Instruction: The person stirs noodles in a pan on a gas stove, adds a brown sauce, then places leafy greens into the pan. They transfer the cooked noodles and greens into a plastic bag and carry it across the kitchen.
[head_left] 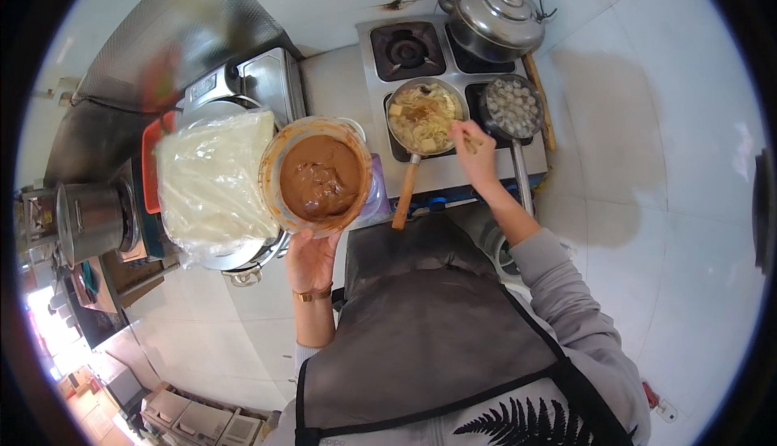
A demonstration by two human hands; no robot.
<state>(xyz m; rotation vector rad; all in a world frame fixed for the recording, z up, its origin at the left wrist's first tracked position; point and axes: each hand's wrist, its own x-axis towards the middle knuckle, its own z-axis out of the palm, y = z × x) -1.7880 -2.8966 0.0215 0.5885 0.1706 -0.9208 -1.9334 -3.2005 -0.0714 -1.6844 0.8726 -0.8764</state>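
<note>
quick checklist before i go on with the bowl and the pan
1. Left hand supporting the bowl of brown paste: ok.
2. Right hand at the right side of the pan: ok; what it grips: cannot tell.
3. Pan on the stove: ok.
4. Wooden handle clear of the front edge: not ok, it juts out toward you and might get bumped.
5. Flame under the pan: cannot tell.
6. Kettle lid on: ok.
</note>
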